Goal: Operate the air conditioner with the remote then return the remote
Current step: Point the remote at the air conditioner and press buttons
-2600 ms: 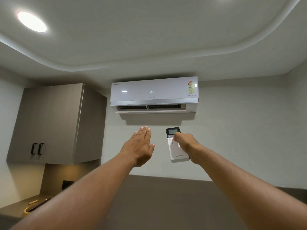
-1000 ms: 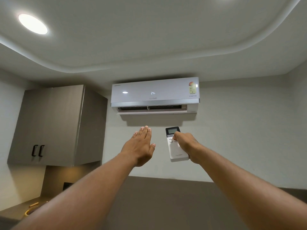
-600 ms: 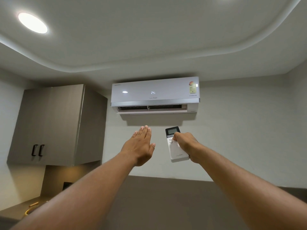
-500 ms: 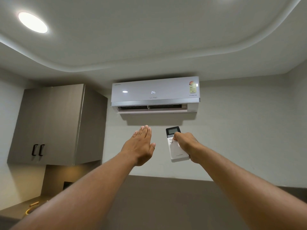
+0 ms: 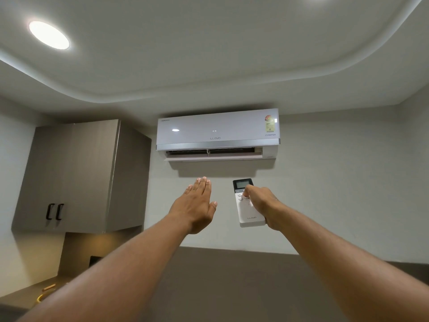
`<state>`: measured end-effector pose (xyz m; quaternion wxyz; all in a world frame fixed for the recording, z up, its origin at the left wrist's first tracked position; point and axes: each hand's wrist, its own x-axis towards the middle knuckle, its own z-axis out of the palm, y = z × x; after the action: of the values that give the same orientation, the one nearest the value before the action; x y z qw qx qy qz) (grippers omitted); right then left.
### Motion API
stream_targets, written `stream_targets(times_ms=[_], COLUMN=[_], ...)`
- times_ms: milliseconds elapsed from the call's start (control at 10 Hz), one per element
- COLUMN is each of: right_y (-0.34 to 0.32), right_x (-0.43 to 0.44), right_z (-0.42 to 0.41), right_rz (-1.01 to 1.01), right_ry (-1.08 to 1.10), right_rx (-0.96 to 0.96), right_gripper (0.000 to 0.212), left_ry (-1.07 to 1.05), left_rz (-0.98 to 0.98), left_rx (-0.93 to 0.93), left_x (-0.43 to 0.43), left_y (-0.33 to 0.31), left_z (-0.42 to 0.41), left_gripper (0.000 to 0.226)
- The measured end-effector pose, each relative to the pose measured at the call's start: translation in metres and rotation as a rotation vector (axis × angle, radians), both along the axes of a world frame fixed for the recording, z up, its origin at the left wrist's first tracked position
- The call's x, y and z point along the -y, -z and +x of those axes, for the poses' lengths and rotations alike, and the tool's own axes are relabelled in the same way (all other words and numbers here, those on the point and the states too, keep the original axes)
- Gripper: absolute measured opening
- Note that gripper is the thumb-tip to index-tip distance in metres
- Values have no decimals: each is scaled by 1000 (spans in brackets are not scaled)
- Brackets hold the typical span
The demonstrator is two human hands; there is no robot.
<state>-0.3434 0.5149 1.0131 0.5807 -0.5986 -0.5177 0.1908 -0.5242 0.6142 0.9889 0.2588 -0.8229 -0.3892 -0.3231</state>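
A white split air conditioner (image 5: pixel 218 133) hangs high on the wall, its bottom flap open. Only two small dashes glow on its front panel. My right hand (image 5: pixel 263 205) holds a white remote (image 5: pixel 247 211) with a dark screen at its top, pointed up at the unit. The thumb rests on the buttons just below the screen. My left hand (image 5: pixel 197 204) is raised beside it, flat, fingers together, palm toward the unit, holding nothing. Both arms stretch up from the bottom of the view.
A grey wall cabinet (image 5: pixel 74 175) with two black handles hangs at the left. Below it a counter (image 5: pixel 25 295) carries a yellow ring and a small brown item. A round ceiling light (image 5: pixel 48 34) glows at upper left. A dark band runs along the lower wall.
The number 24 on the air conditioner's panel has gone, leaving two small dashes. My thumb has shifted slightly on the remote's buttons. Both hands stay raised in place.
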Motion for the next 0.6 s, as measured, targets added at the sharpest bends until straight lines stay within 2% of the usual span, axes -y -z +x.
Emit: stream_targets(times_ms=[200,400,600], right_y=[-3,-7,-6], right_x=[1,5,8], right_z=[-5,-14,-19], right_rz=[-6,-71,-50], right_ry=[-2,7,-15], right_rx=[-52,-108,-113], right_gripper=[19,19,17], left_ry=[-2,-4,-9], left_rz=[-2,-4,-7], left_rx=[7,14,13], left_x=[3,7,10], left_y=[-1,-2,-3], left_z=[-6,-12,-17], left_gripper=[68,68,67])
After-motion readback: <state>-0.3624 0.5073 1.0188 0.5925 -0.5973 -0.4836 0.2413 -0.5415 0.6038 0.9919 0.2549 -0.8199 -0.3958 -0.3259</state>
